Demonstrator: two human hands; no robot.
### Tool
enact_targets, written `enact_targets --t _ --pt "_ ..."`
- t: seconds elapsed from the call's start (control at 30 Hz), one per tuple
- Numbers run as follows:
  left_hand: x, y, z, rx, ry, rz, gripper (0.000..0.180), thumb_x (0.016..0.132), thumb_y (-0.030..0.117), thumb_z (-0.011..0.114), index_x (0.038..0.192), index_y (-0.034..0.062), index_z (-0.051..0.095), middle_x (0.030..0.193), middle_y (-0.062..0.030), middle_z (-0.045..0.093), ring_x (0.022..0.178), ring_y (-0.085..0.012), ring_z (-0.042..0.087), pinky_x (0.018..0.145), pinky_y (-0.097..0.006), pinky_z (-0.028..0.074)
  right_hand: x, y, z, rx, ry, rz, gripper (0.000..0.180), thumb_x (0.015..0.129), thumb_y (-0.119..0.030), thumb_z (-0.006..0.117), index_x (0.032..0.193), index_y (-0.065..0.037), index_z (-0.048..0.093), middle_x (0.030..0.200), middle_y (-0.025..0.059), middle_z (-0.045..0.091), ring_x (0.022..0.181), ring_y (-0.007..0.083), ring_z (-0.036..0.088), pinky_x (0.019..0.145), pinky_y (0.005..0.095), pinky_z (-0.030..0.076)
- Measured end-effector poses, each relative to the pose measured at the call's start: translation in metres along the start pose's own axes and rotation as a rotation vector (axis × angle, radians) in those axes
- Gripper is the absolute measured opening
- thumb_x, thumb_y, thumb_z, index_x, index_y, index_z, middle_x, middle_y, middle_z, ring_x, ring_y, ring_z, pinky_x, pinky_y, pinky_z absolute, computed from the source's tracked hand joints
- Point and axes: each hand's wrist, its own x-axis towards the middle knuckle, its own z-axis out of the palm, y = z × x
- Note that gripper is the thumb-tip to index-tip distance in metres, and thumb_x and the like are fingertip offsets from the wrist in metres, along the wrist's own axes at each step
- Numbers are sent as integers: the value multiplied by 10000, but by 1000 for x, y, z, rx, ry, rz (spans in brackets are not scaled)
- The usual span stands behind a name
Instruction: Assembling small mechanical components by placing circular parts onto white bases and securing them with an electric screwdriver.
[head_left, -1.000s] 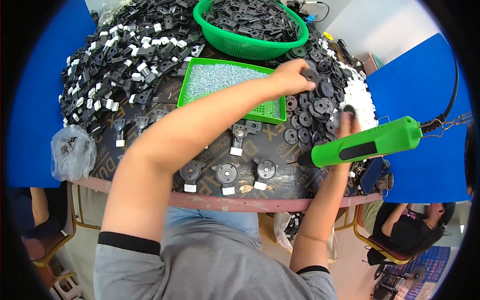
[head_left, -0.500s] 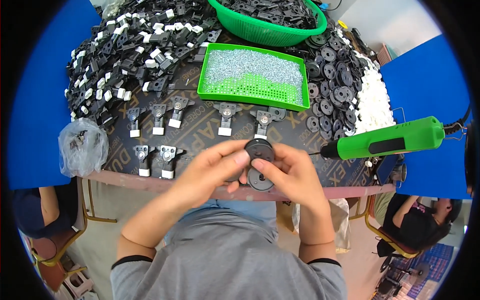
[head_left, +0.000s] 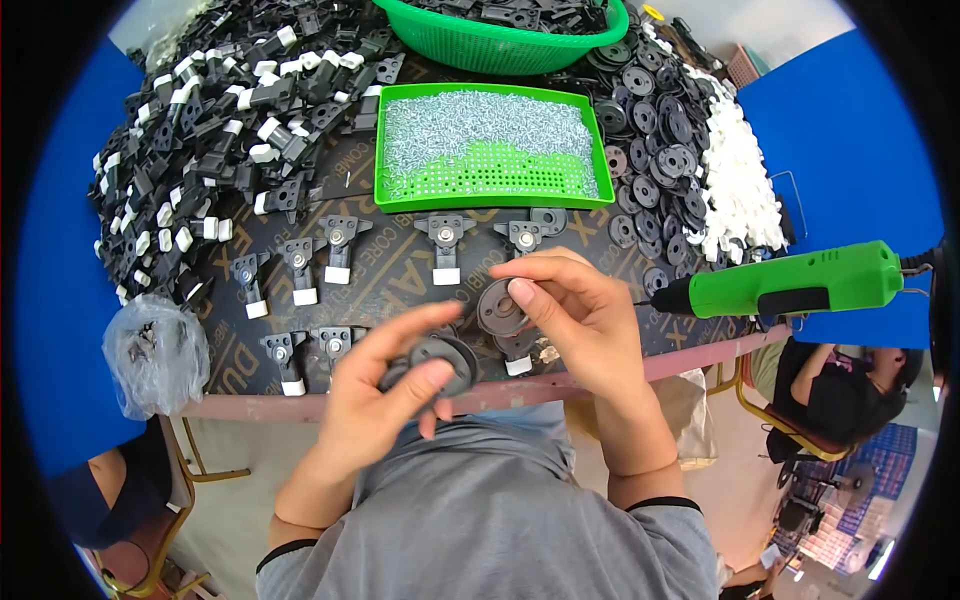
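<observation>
My left hand (head_left: 375, 395), slightly blurred, pinches a dark round disc (head_left: 458, 358) between thumb and fingers; whether more than one disc is in it I cannot tell. To its right, my right hand (head_left: 585, 325) holds another black disc (head_left: 497, 310) by its edge, thumb on top. Just below that disc, near the table's front edge, lies a black bracket with a white end (head_left: 518, 360), partly covered by it. Beyond the hands, black brackets with white tips and a round metal centre, such as this bracket (head_left: 446, 245), lie in two loose rows.
A green tray (head_left: 380, 150) of small silvery screws stands behind the brackets, with a green basket (head_left: 480, 55) beyond. Piles of brackets (head_left: 230, 110), discs (head_left: 650, 150) and white pieces (head_left: 740, 180) flank them. A green electric screwdriver (head_left: 790, 287) sits at right, a plastic bag (head_left: 155, 355) at left.
My hands, close together over the discs before, have come apart, each with a disc. The left went left and down. A bracket now shows below the right hand's disc. The whole view has shifted slightly.
</observation>
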Motion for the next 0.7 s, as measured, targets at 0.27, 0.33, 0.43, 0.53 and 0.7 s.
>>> enact_targets --t 0.27,0.33,0.43,0.53,0.7 --pt "8 9 5 156 -155 -22 242 939 45 619 1177 19 652 1319 -106 459 734 -91 634 554 -196 518 11 -12 -12 -552 -172 -355 152 800 5 711 946 -20 747 917 66 684 831 180 642 721 289 483" --pt "8 11 7 268 -184 -33 260 931 37 626 1190 26 650 1326 -111 469 748 -90 636 565 -200 517 6 -17 -15 -652 -210 -441 158 766 8 719 917 -29 748 896 71 693 810 202 646 719 296 479" --pt "8 4 5 408 -211 116 311 914 12 641 1224 18 631 1390 -138 459 791 -120 655 581 -227 530 -11 -23 -26 -715 -146 -428 160 725 0 709 870 -60 740 901 75 717 761 219 644 688 310 479" --pt "5 3 10 365 -322 111 351 903 -6 649 1252 2 610 1332 -157 539 795 -148 669 593 -246 541 -22 -26 -22 -676 -197 -448 181 718 -6 702 885 -64 742 912 62 717 768 215 643 678 308 481" --pt "7 1 18 140 -178 -95 378 912 -5 644 1283 11 575 1311 -144 574 699 -101 652 530 -216 499 -20 -14 -18 -776 -68 -563 219 735 -18 689 942 -66 740 939 46 717 769 205 637 682 307 491"
